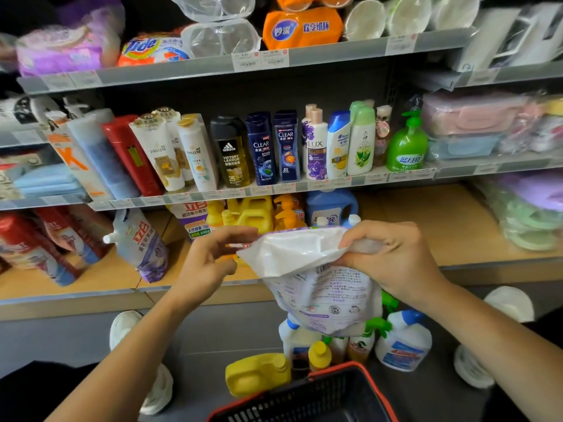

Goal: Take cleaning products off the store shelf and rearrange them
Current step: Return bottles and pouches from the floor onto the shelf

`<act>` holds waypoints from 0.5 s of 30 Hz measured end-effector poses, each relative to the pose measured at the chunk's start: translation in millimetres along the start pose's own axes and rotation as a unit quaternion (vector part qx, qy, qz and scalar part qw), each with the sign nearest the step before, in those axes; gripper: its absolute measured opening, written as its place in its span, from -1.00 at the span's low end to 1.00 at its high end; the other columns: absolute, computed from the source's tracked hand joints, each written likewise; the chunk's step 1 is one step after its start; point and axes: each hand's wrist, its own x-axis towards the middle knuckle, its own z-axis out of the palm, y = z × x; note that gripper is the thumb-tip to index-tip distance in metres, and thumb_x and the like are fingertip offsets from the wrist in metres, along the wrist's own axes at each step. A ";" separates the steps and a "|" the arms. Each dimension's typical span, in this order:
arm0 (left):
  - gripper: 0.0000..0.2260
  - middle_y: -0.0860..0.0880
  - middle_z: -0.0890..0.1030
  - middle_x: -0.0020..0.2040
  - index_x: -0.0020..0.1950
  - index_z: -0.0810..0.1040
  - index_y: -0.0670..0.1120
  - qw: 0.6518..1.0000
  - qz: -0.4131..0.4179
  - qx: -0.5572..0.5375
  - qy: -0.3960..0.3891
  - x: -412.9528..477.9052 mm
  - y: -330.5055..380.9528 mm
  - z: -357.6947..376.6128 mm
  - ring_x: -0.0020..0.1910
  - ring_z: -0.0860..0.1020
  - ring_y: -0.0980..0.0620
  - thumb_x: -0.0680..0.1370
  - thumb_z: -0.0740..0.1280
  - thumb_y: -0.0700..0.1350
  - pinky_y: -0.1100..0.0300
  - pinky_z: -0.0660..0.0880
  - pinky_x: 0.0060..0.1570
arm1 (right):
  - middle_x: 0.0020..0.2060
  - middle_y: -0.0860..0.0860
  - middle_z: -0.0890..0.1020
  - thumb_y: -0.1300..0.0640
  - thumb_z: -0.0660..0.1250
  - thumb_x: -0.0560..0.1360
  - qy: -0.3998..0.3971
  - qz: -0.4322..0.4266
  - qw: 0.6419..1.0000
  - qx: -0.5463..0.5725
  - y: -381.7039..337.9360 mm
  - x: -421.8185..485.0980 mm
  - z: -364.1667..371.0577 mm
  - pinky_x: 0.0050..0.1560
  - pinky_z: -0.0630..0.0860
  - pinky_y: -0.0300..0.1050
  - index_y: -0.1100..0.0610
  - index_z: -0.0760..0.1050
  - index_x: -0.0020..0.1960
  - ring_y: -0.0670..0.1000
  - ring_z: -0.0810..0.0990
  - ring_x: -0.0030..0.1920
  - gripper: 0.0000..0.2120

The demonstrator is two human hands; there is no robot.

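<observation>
My right hand (393,263) grips the top edge of a white and purple detergent refill pouch (316,287), which hangs in front of the lowest wooden shelf (451,233). My left hand (210,257) hovers just left of the pouch with fingers loosely curled, holding nothing. On the floor below stand white spray bottles (405,339), a yellow jug (256,373) on its side and small yellow-capped bottles (320,354). A similar spouted pouch (140,242) leans on the lowest shelf at the left.
A black basket with a red rim (307,397) sits at the bottom centre. Shampoo bottles (262,147) fill the middle shelf, yellow jugs (253,211) and a blue jug (332,205) the back of the lowest. White shoes (125,327) stand on the grey floor.
</observation>
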 end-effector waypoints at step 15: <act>-0.57 0.00 0.53 0.42 0.53 0.40 -0.13 0.904 0.301 0.288 -0.097 -35.6 24.4 55.4 0.40 0.49 0.01 0.66 0.31 -0.14 0.00 0.48 0.27 | -0.31 0.06 0.69 0.32 0.63 0.26 -0.037 -0.001 0.995 -0.092 4.6 -0.9 -5.9 -0.16 0.54 -0.23 0.04 0.63 -0.20 -0.01 0.65 -0.25 -0.73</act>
